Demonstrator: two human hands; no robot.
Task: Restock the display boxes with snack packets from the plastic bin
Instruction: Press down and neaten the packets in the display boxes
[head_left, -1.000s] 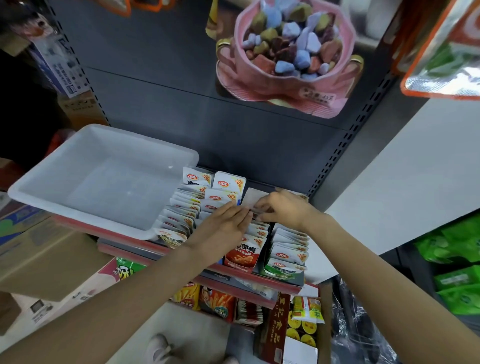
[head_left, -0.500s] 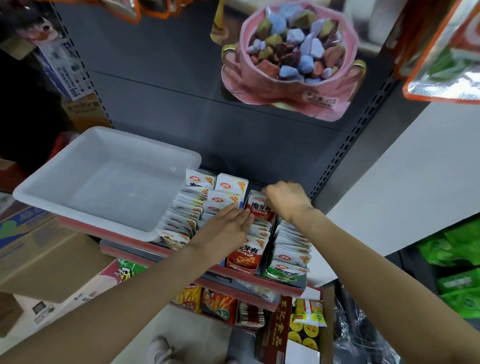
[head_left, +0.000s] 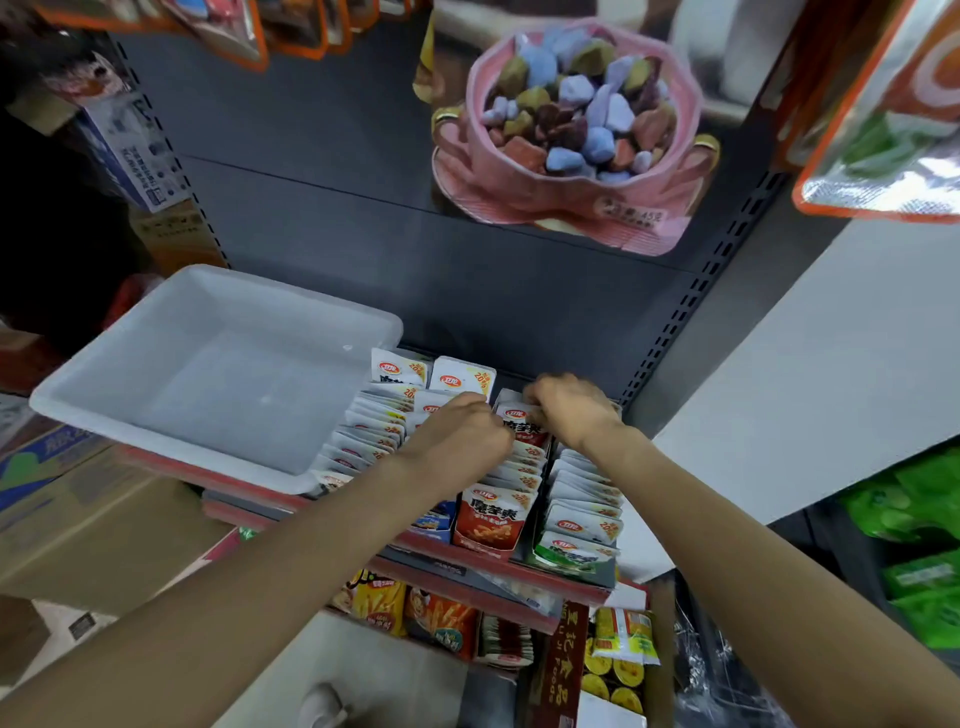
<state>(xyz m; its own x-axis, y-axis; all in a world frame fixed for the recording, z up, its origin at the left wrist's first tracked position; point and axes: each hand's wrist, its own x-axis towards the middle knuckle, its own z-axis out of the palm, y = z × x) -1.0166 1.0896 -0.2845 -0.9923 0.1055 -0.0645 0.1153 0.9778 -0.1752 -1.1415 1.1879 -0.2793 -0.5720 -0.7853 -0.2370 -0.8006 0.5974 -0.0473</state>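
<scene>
A dark perforated-metal shelf back (head_left: 322, 244) rises at the far side. The white, smooth rectangular plastic bin (head_left: 156, 395) sits on the shelf at left. Just right of it, glossy flat snack packets (head_left: 582, 499) stand in rows in the display boxes (head_left: 566, 569). The left hand (head_left: 460, 441), fingers curled, and right hand (head_left: 569, 410) both pinch a red packet (head_left: 522, 426) at the far end of the red row.

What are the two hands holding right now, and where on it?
Both the left hand and right hand pinch the red snack packet at its top edge, one at each corner.
</scene>
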